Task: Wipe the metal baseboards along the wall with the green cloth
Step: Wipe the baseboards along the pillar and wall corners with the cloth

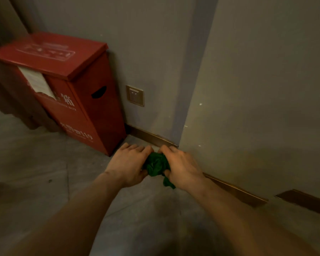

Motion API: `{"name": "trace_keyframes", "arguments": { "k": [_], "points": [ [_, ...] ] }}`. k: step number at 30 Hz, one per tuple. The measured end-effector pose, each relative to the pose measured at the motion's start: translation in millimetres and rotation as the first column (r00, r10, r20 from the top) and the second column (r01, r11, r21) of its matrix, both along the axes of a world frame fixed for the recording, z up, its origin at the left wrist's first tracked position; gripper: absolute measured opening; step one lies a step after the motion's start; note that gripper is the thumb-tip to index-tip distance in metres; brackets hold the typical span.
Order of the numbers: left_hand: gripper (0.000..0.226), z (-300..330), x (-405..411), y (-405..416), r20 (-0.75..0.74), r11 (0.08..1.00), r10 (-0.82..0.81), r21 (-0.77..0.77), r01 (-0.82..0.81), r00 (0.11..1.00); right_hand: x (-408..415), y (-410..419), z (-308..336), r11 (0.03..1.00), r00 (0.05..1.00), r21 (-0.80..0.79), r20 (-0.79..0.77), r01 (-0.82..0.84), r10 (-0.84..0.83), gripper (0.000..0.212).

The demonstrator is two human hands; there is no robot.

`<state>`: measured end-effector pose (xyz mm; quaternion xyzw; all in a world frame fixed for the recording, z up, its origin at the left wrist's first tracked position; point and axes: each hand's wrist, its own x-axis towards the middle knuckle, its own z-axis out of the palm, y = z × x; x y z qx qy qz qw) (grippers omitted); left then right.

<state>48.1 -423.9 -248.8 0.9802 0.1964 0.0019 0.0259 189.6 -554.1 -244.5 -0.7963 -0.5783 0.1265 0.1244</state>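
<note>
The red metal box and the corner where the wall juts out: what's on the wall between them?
In the head view, a gold-framed wall socket sits there, with a strip of metal baseboard beneath it along the floor.

- An indoor corridor or lobby corner of a public or commercial building, dimly lit, rather than a home.
- Left of the frame: a red metal cabinet [78, 100] against the wall, with white lettering, the digits 119 and a paper sheet on its front (it looks like a fire-equipment box).
- Centre: a brass-coloured wall socket plate [135, 95] set low on plain grey walls [266, 89].
- Bottom: metal baseboards [151, 138] meeting a grey stone-look floor [35, 172].
</note>
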Motion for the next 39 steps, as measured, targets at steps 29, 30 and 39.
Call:
{"name": "trace_keyframes", "arguments": {
  "k": [29,30,39],
  "points": [
    [0.048,699,-18,-53,0.254,0.981,0.171,0.045,-0.188,0.952,5,-35,714,0.968,0.976,0.180,0.158,-0.177,0.149,0.048],
    [0.048,707,-21,-53,0.257,0.979,0.179,0.051,-0.198,0.950,3,-33,721,0.964,0.974,0.192,0.163,-0.186,0.156,0.048],
    [0.047,727,-68,9,0.257,0.973,0.199,0.067,-0.223,0.946,-43,29,735,0.950,0.973,0.241,0.168,-0.197,0.159,0.051]
  ]
}}
